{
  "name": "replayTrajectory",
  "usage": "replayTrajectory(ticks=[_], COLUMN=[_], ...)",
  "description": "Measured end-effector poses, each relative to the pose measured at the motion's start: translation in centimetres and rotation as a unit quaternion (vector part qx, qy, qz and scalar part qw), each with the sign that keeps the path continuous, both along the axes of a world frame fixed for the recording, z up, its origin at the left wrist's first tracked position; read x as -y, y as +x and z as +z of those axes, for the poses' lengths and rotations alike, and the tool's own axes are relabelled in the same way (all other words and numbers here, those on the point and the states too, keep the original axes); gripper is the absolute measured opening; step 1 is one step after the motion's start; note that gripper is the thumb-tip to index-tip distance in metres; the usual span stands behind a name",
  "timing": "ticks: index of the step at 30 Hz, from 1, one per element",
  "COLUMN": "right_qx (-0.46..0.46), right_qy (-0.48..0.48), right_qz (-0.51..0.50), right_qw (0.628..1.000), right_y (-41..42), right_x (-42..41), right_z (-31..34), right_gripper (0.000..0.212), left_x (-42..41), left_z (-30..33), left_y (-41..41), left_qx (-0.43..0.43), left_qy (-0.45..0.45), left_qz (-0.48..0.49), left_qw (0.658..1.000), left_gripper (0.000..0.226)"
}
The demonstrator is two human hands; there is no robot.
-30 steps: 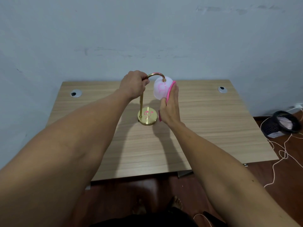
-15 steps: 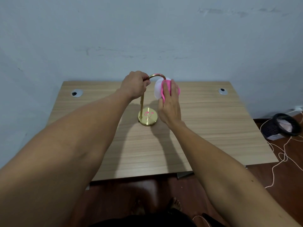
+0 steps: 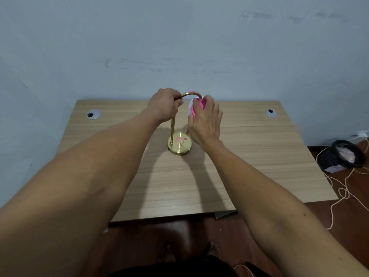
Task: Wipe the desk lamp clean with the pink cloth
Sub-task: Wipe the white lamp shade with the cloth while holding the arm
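**Desk lamp, cloth on the shade**

Nearest: my two bare forearms, reaching over the wooden desk (image 3: 259, 156). 
Mid-desk: desk lamp (image 3: 173, 126), brass, upright; round base (image 3: 179, 143) flat on the desk, pink reflection on it. 
My left hand (image 3: 164, 105): fist closed round the top of the stem, where the arch begins. 
My right hand (image 3: 205, 120): fingers wrapped over the pink cloth (image 3: 198, 105), pressing it onto the white shade (image 3: 190, 108), which is mostly hidden under them. 
Far corners: two cable grommets (image 3: 93, 114). 
Floor, right: dark basket (image 3: 343, 156), loose cord (image 3: 343, 188). 
Behind: blue-grey wall (image 3: 179, 47).
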State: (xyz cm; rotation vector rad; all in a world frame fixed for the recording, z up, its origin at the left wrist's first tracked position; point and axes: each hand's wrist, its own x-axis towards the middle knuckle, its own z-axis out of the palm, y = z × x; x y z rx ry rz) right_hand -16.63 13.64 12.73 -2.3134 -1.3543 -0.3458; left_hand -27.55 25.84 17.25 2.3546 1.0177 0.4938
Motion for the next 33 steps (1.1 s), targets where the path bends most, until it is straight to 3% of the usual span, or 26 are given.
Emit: replayTrajectory(ticks=[4, 12, 21, 26, 29, 33], right_qx=[0.012, -0.017, 0.001, -0.021, -0.084, -0.307], right_qy=[-0.032, 0.028, -0.028, -0.001, 0.034, 0.117], right_qz=[-0.002, 0.073, 0.036, 0.082, 0.083, -0.007], right_qw=[0.999, 0.997, 0.999, 0.996, 0.992, 0.945], right_y=[-0.3, 0.7, -0.4, 0.8, 1.9, 3.8], right_x=[-0.5, 1.4, -0.7, 1.2, 2.7, 3.0], right_z=[0.2, -0.6, 0.6, -0.2, -0.9, 0.3], right_gripper=[0.047, 0.047, 0.046, 0.049, 0.050, 0.042], left_x=[0.1, 0.5, 0.2, 0.6, 0.6, 0.6], left_z=[-0.1, 0.1, 0.4, 0.4, 0.4, 0.4], left_y=[0.0, 0.1, 0.0, 0.1, 0.0, -0.1], left_qx=[-0.003, -0.004, -0.011, -0.010, -0.007, -0.007], left_qy=[-0.001, -0.001, -0.003, 0.001, -0.007, -0.014], left_qz=[0.004, 0.010, 0.003, 0.004, 0.011, 0.014], left_qw=[1.000, 1.000, 1.000, 1.000, 1.000, 1.000], left_gripper=[0.023, 0.023, 0.022, 0.023, 0.022, 0.021])
